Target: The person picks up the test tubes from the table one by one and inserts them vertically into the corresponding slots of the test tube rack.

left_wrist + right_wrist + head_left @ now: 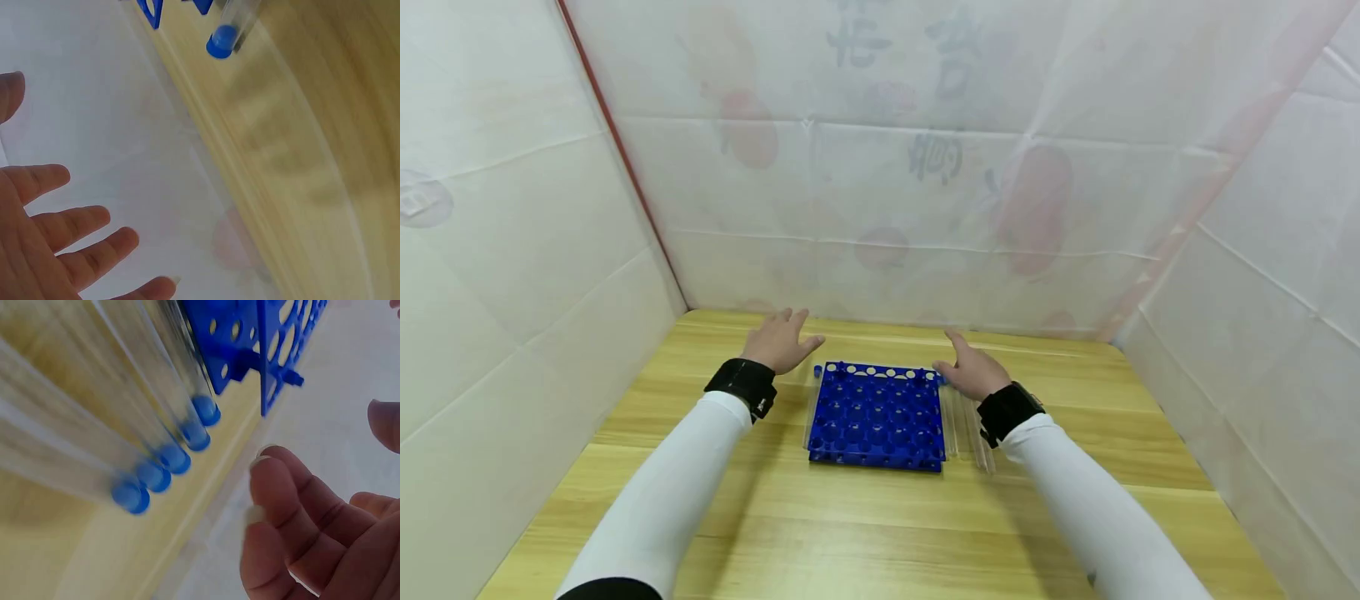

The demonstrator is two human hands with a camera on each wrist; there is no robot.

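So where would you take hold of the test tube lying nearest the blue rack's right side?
Probably mid-length on the clear barrel of the nearest tube, pinched from above. It lies flat on the table between the rack and its neighbour tubes, so a sideways grip looks blocked. The right hand is closest; the capped end is freer.

My right hand [312, 544] hung with its fingers [281, 487] loosely bent and holding nothing, just beside the blue plastic test tube rack [256, 344]. Four clear plastic tubes with blue caps [165, 459] lay side by side on the pale wooden tabletop [75, 562] next to the rack, the nearest one close against the rack's perforated side wall, its cap [206, 411] by the rack's foot. Their capped ends pointed toward my fingers without touching them. Beyond the rack's far side stood a white fabric wall [337, 381].
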